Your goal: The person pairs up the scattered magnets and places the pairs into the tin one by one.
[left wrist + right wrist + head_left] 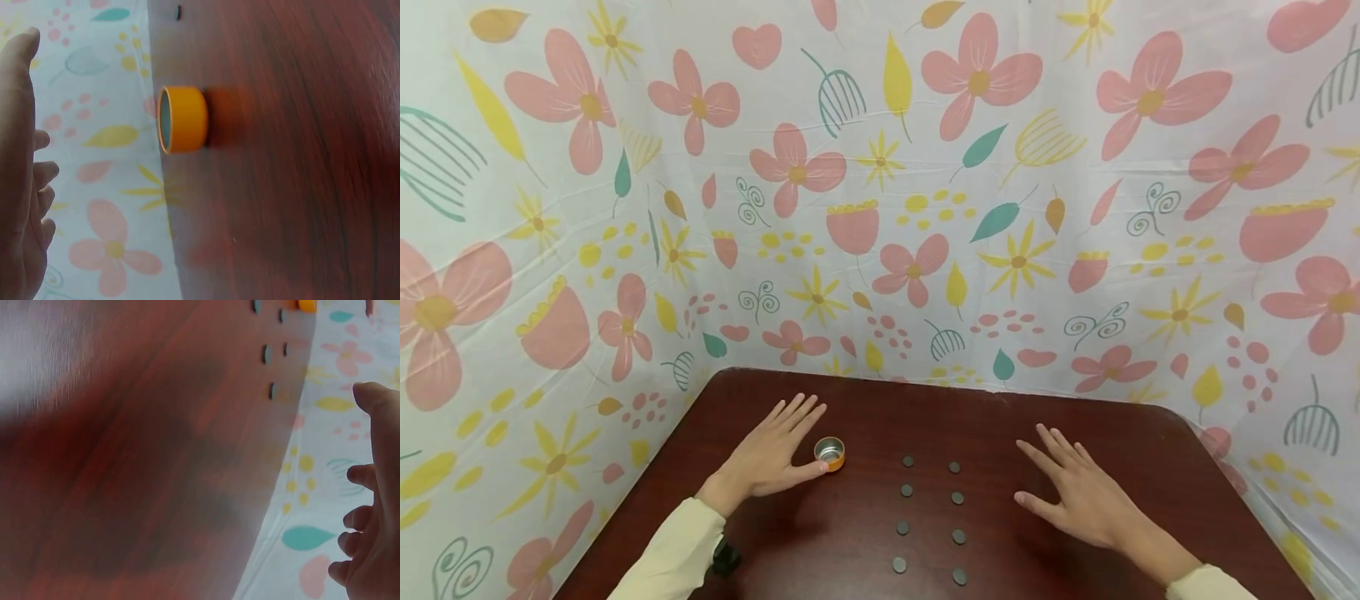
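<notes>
My left hand (769,454) is held over the left part of the table, fingers straight and spread, with nothing in it. Its thumb tip overlaps the near edge of a small round orange tin (830,454) in the head view. The left wrist view has this tin (184,119) standing upright, apart from the left hand (19,169). Over on the right, my right hand (1086,500) is likewise spread and holds nothing. Between the hands lie several small dark grey discs (957,498) in two columns, the right hand being nearest to the right column.
The dark reddish-brown table (820,550) has rounded far corners. White cloth with flowers and leaves (880,275) hangs behind it and along both sides. A black object (726,557) shows beside the left sleeve (673,550).
</notes>
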The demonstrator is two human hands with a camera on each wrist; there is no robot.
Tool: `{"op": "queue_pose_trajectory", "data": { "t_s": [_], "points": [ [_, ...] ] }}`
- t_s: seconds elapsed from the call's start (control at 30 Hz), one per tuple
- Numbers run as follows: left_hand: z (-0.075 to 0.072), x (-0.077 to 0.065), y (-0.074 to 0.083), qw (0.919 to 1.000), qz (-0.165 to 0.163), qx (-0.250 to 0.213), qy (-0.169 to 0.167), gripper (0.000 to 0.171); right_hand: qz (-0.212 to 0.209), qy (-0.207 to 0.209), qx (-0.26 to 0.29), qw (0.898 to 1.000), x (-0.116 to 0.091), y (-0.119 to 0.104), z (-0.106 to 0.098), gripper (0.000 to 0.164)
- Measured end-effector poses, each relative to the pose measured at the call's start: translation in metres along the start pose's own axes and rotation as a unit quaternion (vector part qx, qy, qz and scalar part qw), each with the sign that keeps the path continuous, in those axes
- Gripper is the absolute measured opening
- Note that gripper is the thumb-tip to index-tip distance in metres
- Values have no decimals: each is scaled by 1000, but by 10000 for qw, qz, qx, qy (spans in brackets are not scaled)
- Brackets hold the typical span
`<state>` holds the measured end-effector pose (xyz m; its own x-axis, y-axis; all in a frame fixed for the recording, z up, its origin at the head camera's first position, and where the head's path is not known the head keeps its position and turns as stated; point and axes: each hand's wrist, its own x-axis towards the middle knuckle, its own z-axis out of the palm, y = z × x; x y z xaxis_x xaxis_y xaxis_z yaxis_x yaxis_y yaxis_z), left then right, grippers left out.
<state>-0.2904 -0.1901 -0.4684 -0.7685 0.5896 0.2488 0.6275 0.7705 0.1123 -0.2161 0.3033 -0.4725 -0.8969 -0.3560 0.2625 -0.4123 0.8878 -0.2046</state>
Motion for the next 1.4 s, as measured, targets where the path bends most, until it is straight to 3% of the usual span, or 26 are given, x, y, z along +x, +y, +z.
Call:
{"op": "queue_pose_trajectory", "data": {
  "t_s": [0.2, 0.37, 0.57, 0.7, 0.87, 1.0, 1.23, 1.4],
  "points": [
    [-5, 2, 23, 9986, 338, -372, -186, 93, -98, -47, 234, 9997, -5, -20, 3, 75],
    [-3, -1, 46, 9940, 696, -836, -149, 85, -102, -22, 449, 9989, -12, -34, 12, 69],
    [10, -6, 66, 9839, 1175, -1323, 234, 69, -254, -48, 929, 9953, -18, -45, 23, 55],
    [24, -8, 76, 9742, 1305, -1812, 321, 58, -426, -219, 1470, 9880, -20, -51, 30, 51],
    [44, -11, 86, 9532, 1289, -2735, -50, 46, -647, -318, 1809, 9809, -22, -56, 39, 45],
    [59, -12, 91, 9390, 1313, -3156, -374, 42, -805, -378, 2112, 9734, -23, -60, 47, 41],
    [77, -12, 97, 9361, 1354, -3166, -717, 40, -792, -625, 2628, 9596, -25, -65, 60, 41],
    [87, -11, 100, 9239, 1189, -3536, -854, 34, -777, -929, 2865, 9504, -26, -66, 69, 39]
  ]
}}
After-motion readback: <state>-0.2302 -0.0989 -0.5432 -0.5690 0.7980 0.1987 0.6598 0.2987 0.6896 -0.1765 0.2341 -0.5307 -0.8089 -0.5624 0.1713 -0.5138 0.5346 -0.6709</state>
